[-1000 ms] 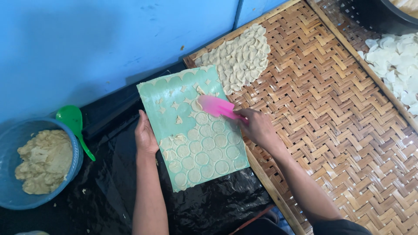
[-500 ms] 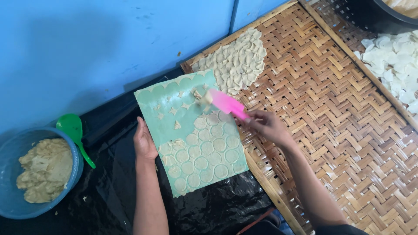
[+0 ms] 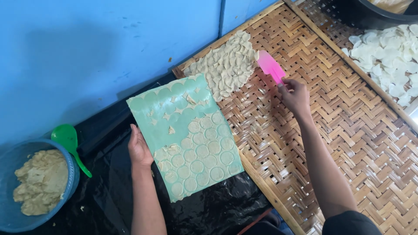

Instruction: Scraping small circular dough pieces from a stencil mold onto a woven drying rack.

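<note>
Bare woven bamboo tray (image 3: pixel 348 143) at centre-right is open for passage; dough disc pile (image 3: pixel 226 65) at upper centre and blue wall (image 3: pixel 87 52) at upper left block.

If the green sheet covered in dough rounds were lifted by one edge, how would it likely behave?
The green sheet looks thin and lies flat, so it would probably sag. The dough rounds look soft and thin; they might slide or tear. The left hand presses its edge, suggesting it shifts easily on the black plastic.
</note>
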